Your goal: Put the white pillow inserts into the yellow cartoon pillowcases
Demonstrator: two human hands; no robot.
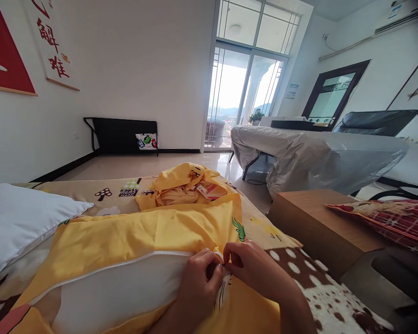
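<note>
A yellow pillowcase [132,236] lies on the bed with a white pillow [118,292] showing through its open zipped edge. My left hand [200,283] and my right hand [251,266] meet at the end of that opening, both pinching the fabric around the zipper end, which is too small to see clearly. A crumpled yellow cloth [183,185] sits farther back on the bed.
A second white pillow [17,220] lies at the left. A wooden bedside table [316,222] stands right of the bed, with a red plaid cushion [393,220] beyond it. A plastic-covered table [316,155] and glass balcony doors [244,93] are behind.
</note>
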